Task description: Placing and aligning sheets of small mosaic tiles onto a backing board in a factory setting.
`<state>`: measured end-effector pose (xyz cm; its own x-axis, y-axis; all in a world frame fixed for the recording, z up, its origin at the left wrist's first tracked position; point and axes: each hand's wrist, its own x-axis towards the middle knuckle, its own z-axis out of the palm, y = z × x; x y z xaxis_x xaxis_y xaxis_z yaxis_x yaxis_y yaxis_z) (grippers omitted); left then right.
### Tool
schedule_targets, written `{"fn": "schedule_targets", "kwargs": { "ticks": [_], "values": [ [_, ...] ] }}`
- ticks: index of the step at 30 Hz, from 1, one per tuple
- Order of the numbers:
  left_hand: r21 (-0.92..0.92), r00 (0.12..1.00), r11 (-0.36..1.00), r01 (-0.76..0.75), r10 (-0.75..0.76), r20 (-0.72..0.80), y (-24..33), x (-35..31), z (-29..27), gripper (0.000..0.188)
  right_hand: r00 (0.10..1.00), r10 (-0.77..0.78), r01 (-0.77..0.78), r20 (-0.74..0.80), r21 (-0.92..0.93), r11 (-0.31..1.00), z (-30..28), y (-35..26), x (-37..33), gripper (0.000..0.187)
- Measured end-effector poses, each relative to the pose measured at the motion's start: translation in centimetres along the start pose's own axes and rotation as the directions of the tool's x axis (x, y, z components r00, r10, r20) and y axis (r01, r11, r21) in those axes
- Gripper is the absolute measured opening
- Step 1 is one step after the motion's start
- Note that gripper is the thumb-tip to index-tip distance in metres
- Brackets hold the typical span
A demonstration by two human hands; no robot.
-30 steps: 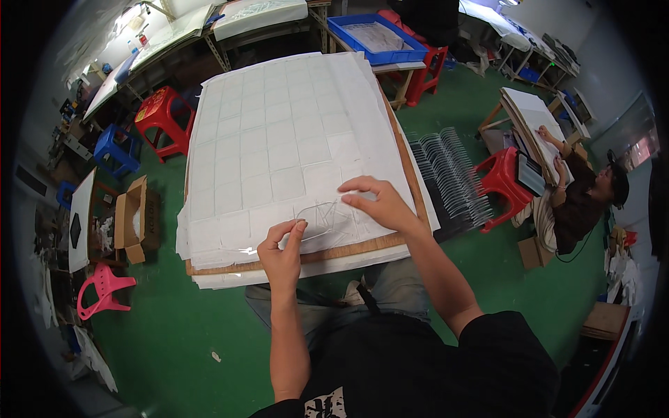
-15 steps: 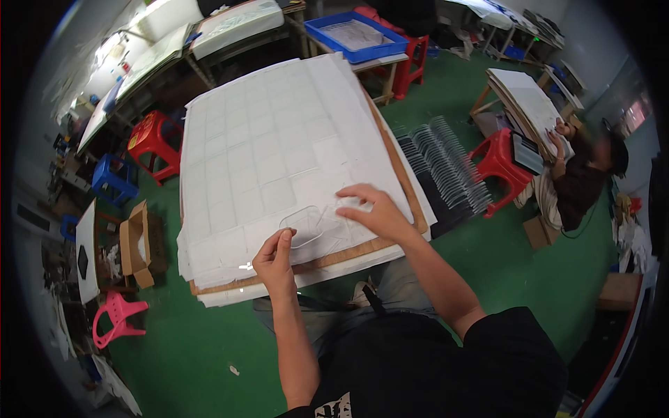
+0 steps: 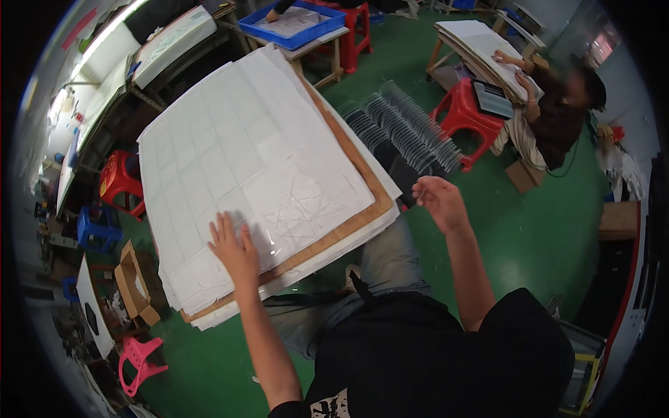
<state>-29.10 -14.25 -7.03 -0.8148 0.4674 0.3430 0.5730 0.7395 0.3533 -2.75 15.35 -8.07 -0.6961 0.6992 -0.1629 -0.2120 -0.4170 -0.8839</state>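
My left hand (image 3: pixel 235 251) is open, fingers spread over the near left part of a large white sheet (image 3: pixel 293 146) with a grid of faint squares. Off the table's right edge, my right hand (image 3: pixel 440 202) is closed with fingertips and thumb drawn together. Whatever it may hold is too faint to make out. Just beyond it stand rows of clear, thin rounded plates (image 3: pixel 401 125) on a black base (image 3: pixel 398 164). Several thin transparent strips (image 3: pixel 300 205) lie on the sheet's near right corner.
A brown board (image 3: pixel 334 237) edges the table. At the back are a blue tray (image 3: pixel 296 38) and another person's hand. A red stool (image 3: pixel 463 115) stands beyond the plates, near a seated person (image 3: pixel 557 118). An open cardboard box (image 3: pixel 138 292) and pink stool (image 3: pixel 139 364) are at left.
My left hand has let go of the clear rounded plate and spread over the sheet. My right hand has moved right, off the table toward the rows of plates. The view has turned right.
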Motion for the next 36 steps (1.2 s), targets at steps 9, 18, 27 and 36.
{"fn": "schedule_targets", "kwargs": {
  "ticks": [9, 18, 27, 36],
  "values": [
    [0.216, 0.951, 0.974, 0.066, -0.127, 0.282, -0.9, 2.0, -0.7, 0.052, 0.758, 0.187, -0.187, -0.625, 0.067, 0.98, -9.7, 3.8, -0.7, 0.016],
    [0.215, 0.914, 0.976, 0.039, -0.122, 0.386, 1.3, 2.6, -1.9, 0.051, 0.652, 0.211, -0.25, -0.728, 0.056, 0.967, -15.4, 10.3, 9.0, 0.011],
    [0.093, 0.927, 0.996, -0.009, -0.027, 0.375, -1.1, 5.0, -2.2, 0.055, 0.618, 0.246, -0.367, -0.747, 0.002, 0.93, -16.6, 10.5, 10.4, 0.01],
    [0.026, 0.891, 0.999, -0.034, 0.019, 0.454, -0.7, 7.5, -3.5, 0.066, 0.615, 0.249, -0.438, -0.749, -0.061, 0.897, -16.1, 8.7, 11.3, 0.016]
  ]
}}
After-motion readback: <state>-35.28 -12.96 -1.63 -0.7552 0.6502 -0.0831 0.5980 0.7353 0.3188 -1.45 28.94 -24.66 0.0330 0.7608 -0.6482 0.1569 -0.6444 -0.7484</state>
